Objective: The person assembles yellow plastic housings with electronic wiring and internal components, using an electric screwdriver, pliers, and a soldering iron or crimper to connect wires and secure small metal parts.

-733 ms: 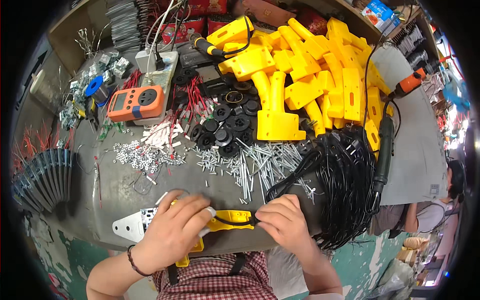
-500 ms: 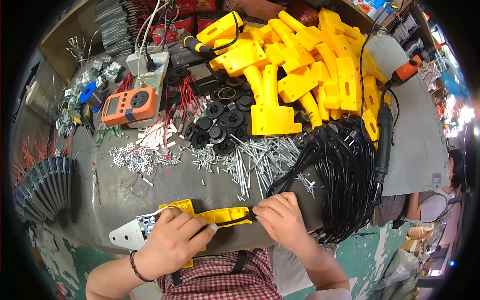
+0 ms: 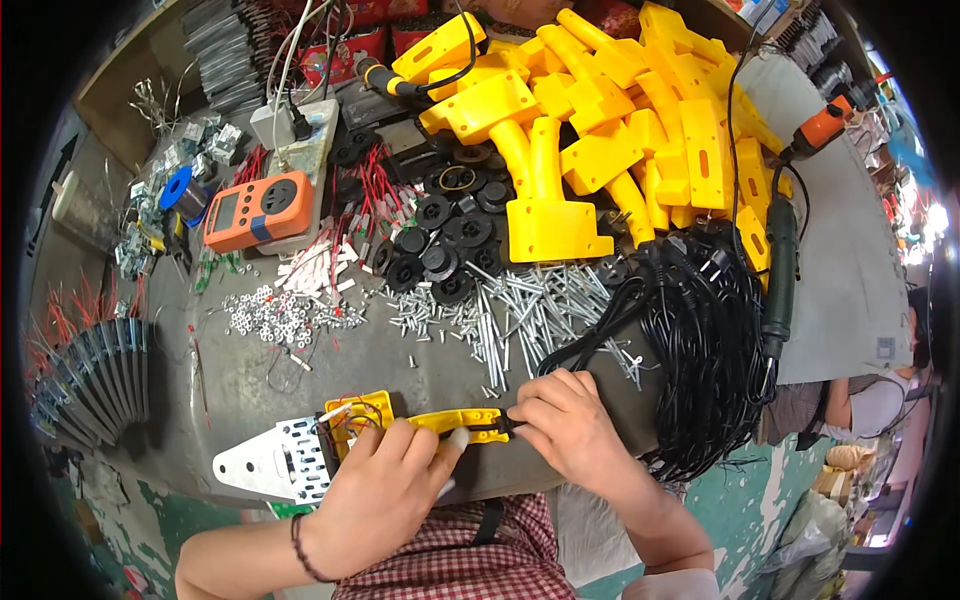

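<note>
A yellow plastic housing half [image 3: 455, 418] with a hollow handle lies open side up near the table's front edge. Thin wires run inside its box-shaped end. From that end a silver metal plate [image 3: 262, 466], tapered and pierced with slots, juts to the left. My left hand [image 3: 385, 480] is closed over the housing, its fingertips at the start of the handle; it hides part of the box end. At the handle's right tip, my right hand [image 3: 570, 420] pinches a black cable [image 3: 508, 425] where it leaves the shell.
Behind lie long screws [image 3: 545, 310], white rings [image 3: 285, 315], black round caps [image 3: 440, 265] and a heap of yellow housings [image 3: 590, 130]. Bundled black cables [image 3: 700, 350] and a dark green power screwdriver [image 3: 775, 280] are at right. An orange meter [image 3: 258, 212] and fanned metal plates [image 3: 95, 375] are at left.
My left hand has shifted right and down along the housing, uncovering more of the slotted plate and wires. My right hand has moved slightly right, staying at the cable end.
</note>
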{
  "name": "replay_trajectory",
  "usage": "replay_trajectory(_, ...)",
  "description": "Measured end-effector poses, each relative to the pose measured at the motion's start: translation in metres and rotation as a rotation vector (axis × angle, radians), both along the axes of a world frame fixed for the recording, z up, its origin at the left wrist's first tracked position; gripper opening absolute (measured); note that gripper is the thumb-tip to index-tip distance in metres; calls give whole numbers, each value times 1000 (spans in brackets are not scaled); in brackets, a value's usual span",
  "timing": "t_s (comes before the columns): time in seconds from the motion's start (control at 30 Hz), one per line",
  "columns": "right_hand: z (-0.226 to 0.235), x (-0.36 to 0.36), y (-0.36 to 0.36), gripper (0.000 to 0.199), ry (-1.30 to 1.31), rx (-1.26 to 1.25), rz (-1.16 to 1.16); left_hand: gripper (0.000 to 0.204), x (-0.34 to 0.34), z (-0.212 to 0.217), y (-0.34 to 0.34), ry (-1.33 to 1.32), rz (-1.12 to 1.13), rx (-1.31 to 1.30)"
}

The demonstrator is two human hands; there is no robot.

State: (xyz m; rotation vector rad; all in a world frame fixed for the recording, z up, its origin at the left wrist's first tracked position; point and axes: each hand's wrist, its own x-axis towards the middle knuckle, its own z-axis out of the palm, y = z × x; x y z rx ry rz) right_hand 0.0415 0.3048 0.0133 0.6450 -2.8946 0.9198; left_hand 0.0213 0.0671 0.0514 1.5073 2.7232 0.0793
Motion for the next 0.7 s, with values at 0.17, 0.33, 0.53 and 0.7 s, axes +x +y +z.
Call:
replay_trajectory(0.17, 23, -13, -14, 23, -32, -177, 82, 40, 2, -2, 0, 48, -5, -91)
replay_trajectory(0.33, -4, -28, -74, 15, -284, -612, 13, 33, 8, 3, -9, -42, 1, 23)
replay_trajectory(0.53, -11, -21, -80, 18, -177, -426, 79, 39, -5, 22, -67, -70, 368, 453)
replay_trajectory(0.7, -12, -20, -88, 19, -68, -373, 43, 28, -20, 12, -61, -196, 397, 518)
